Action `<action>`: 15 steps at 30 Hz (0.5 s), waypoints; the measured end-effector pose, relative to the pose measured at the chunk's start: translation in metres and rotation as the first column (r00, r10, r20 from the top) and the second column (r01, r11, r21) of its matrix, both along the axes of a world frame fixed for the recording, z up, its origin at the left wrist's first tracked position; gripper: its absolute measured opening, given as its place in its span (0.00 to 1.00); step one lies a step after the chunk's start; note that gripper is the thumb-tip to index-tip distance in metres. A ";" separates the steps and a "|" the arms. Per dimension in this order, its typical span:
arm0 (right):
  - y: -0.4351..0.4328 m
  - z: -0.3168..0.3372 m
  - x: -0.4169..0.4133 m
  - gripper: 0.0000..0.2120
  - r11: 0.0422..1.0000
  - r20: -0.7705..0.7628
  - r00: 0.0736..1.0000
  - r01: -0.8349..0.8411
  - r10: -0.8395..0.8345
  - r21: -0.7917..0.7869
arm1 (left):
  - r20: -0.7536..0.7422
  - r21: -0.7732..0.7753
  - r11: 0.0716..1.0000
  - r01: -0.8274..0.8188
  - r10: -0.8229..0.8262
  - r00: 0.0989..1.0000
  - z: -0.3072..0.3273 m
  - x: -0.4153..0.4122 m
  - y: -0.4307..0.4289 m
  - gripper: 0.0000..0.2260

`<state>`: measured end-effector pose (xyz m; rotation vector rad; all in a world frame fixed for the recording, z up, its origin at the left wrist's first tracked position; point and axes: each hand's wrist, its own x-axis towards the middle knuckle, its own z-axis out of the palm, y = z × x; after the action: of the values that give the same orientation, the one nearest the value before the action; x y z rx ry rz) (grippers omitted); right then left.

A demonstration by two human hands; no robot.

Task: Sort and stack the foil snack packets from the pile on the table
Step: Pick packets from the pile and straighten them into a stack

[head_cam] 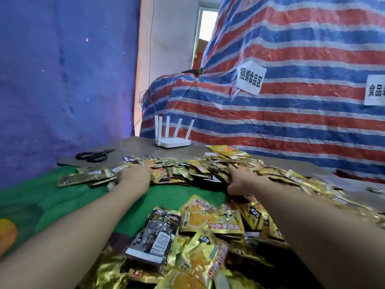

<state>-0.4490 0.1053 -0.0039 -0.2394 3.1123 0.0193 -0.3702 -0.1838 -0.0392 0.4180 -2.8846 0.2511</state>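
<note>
Both arms reach across the green cloth (62,197) to the far pile of foil snack packets (193,170), which spans the table (145,147). The left hand (135,176) and right hand (239,180) rest on that pile with fingertips buried among the packets, so the grip of either cannot be told. A second heap of packets (208,236) lies nearest the camera, between the forearms.

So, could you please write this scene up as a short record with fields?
surface: green cloth over a grey table
far pile: loose foil packets spread across the table
near pile: mixed gold and black packets, closest to camera
left hand: on the far pile's left part; grip unclear
right hand: reaching into the far pile; grip unclear
behind pile: black scissors, white router
backdrop: striped tarp with paper labels
</note>
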 end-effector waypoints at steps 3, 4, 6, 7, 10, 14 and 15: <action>0.000 0.004 0.001 0.25 0.998 -0.148 0.987 -0.065 0.068 0.021 | -0.094 -0.115 0.993 0.015 -0.026 0.995 -0.007 0.000 -0.001 0.15; 0.002 0.006 0.004 0.22 0.997 -0.186 0.979 -0.079 0.079 0.008 | -0.125 -0.144 0.989 0.023 -0.041 0.991 -0.009 0.001 0.001 0.14; 0.000 0.011 0.011 0.16 0.996 -0.246 0.965 -0.088 0.087 0.005 | -0.159 -0.154 0.987 0.046 -0.071 0.985 -0.008 0.003 0.003 0.12; 0.000 0.013 0.016 0.14 0.996 -0.263 0.960 -0.091 0.090 0.009 | -0.160 -0.135 0.989 0.064 -0.086 0.983 -0.008 0.004 0.005 0.12; 0.002 0.019 0.028 0.10 0.994 -0.276 0.955 -0.111 0.109 0.007 | -0.113 0.078 0.991 0.107 -0.098 0.989 -0.011 0.001 0.006 0.15; 0.012 0.032 0.045 0.10 0.989 -0.300 0.943 -0.148 0.146 0.014 | -0.053 0.207 0.969 0.134 -0.126 0.991 -0.009 0.004 0.004 0.19; 0.015 0.036 0.051 0.09 0.988 -0.312 0.938 -0.156 0.150 0.006 | -0.062 0.139 0.978 0.155 -0.147 0.987 -0.008 0.007 0.005 0.17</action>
<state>-0.3985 0.1200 0.0322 -0.5298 3.3991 0.0340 -0.3633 -0.1783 -0.0475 0.2232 -2.8751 0.0070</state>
